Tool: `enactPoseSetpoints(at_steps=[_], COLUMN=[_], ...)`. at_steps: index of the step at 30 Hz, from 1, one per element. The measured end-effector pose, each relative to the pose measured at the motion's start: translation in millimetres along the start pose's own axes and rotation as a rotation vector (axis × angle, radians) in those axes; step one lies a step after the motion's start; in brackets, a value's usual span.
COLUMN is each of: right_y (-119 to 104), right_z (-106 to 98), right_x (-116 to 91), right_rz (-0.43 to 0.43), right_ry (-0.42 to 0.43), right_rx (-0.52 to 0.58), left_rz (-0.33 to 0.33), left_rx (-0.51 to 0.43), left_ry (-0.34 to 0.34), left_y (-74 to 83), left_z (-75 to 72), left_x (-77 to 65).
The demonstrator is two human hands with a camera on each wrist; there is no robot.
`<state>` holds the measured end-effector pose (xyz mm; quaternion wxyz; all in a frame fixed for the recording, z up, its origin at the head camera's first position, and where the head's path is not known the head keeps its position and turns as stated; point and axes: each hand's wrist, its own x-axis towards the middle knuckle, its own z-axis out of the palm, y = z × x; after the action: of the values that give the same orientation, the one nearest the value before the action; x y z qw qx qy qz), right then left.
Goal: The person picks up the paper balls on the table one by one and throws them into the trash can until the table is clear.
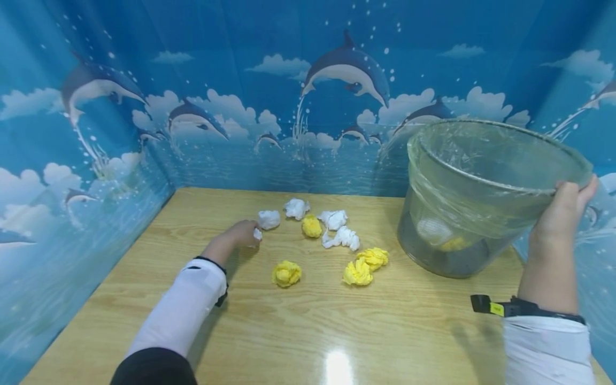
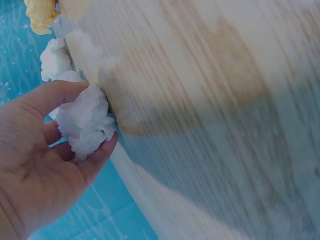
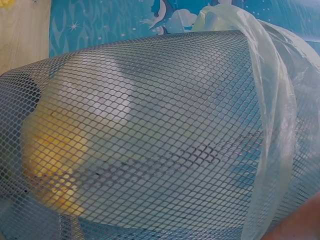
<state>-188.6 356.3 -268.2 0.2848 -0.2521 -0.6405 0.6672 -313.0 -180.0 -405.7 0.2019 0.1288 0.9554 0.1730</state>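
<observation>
My left hand [image 1: 244, 234] grips a crumpled white paper ball [image 2: 87, 122] between thumb and fingers, low over the table at the left of the paper balls. In the head view only a bit of that ball shows past the fingers. My right hand [image 1: 560, 211] holds the rim of a mesh wastebasket [image 1: 452, 262] at the right, thumb over the edge. A thin greenish plastic bag [image 1: 433, 187] lines the basket and folds over its rim. The basket tilts toward the right hand. Through the mesh show yellow paper [image 3: 55, 160] and white paper [image 3: 100, 92] inside.
On the wooden table [image 1: 231, 331] lie several white paper balls, one beside the left hand [image 1: 269, 219], and several yellow paper balls, one nearer the front [image 1: 286, 274]. A blue dolphin-print curtain [image 1: 231, 64] stands behind and along both sides.
</observation>
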Motion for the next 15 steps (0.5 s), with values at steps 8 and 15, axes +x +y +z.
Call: enactPoseSetpoints(at_steps=[8, 15], right_y=[-1.3, 0.5], right_z=[0.1, 0.0], right_x=[-2.7, -0.9], right_rz=[-0.015, 0.010], right_ry=[0.002, 0.014], right_rx=[0.015, -0.013], left_rz=[0.002, -0.015], left_rx=[-0.009, -0.031], left_ry=[0.024, 0.018], left_y=[1.3, -1.3], left_z=[-0.7, 0.1], left_x=[-1.1, -2.5])
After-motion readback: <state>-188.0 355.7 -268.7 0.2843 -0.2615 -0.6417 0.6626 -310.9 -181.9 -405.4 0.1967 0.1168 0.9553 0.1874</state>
